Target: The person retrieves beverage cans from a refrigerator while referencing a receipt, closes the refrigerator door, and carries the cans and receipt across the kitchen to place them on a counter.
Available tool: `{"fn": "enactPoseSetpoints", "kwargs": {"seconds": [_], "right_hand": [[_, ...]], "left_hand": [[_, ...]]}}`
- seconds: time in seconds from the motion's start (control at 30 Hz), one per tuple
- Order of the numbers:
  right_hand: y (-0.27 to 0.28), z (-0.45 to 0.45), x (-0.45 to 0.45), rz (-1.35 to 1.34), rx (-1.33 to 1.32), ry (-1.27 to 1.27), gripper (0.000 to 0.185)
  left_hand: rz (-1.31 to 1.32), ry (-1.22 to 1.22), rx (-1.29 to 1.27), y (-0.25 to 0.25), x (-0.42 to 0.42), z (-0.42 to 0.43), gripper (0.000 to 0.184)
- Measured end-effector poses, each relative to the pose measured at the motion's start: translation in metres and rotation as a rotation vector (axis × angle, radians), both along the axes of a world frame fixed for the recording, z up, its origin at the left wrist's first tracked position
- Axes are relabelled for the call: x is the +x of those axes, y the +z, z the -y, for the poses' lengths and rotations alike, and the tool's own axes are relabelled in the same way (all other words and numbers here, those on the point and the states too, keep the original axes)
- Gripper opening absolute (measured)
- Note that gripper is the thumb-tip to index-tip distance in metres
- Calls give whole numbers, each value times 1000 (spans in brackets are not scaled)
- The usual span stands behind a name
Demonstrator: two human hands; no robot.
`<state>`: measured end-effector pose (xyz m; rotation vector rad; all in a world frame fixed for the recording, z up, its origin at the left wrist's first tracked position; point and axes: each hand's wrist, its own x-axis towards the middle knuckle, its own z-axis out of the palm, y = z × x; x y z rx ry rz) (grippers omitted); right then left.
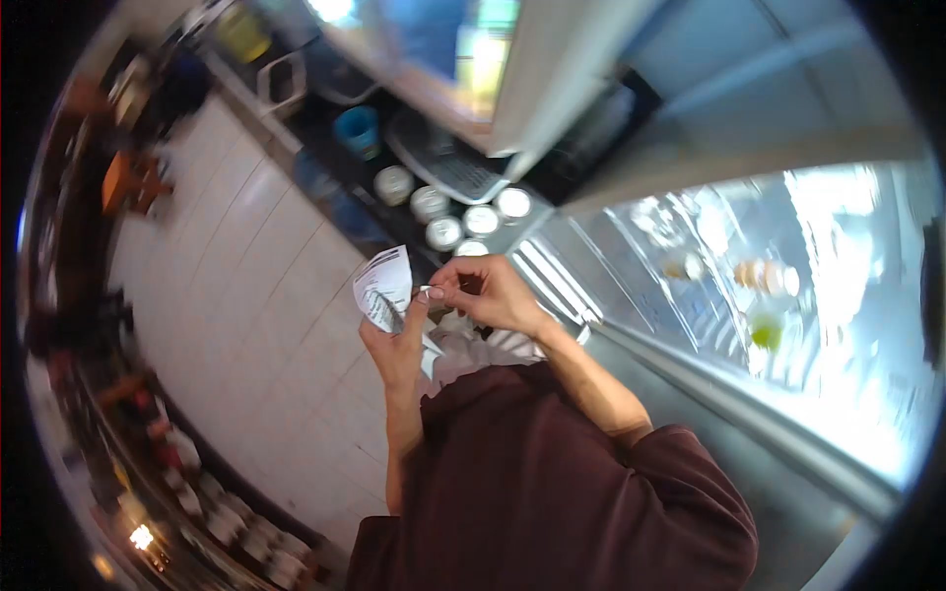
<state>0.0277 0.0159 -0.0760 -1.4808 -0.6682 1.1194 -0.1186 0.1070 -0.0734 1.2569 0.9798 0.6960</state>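
Okay, center of frame: left hand (396, 347) nearly closed, gripping a printed paper (384, 286) between thumb and fingers. Right hand (493, 294) pinched, fingertips meeting the left thumb at a small white bit (428, 292), too small to identify. Lidded containers (444, 233) sit just beyond, on the dark counter (379, 177), upper middle, blue cup (357, 129) near them. Glass case (749, 266), right side.

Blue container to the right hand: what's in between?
Between the blue container and right hand, the head view shows several white-topped round containers in a loose cluster; their contents can't be made out.
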Motion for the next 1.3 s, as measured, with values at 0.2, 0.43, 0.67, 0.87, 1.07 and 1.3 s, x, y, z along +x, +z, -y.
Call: {"fn": "enactPoseSetpoints", "kwargs": {"seconds": [0.2, 0.43, 0.67, 0.87, 1.07, 1.3], "right_hand": [[15, 92, 20, 391, 3, -468, 12], [-22, 194, 7, -25, 7, -903, 6], [-51, 243, -32, 421, -406, -990, 7], [40, 229, -30, 128, -8, -1162, 15], [79, 216, -27, 392, 16, -912, 30], [74, 207, -36, 302, -126, -796, 13]], "left_hand": [[37, -481, -58, -16, 69, 39, 17], [264, -887, -558, 13, 117, 70, 39], [436, -1021, -988, 55, 150, 79, 63], [534, -1067, -1094, 58, 151, 85, 59], [453, -1030, -948, 63, 147, 93, 54], [393, -1030, -878, 65, 144, 92, 56]]}}
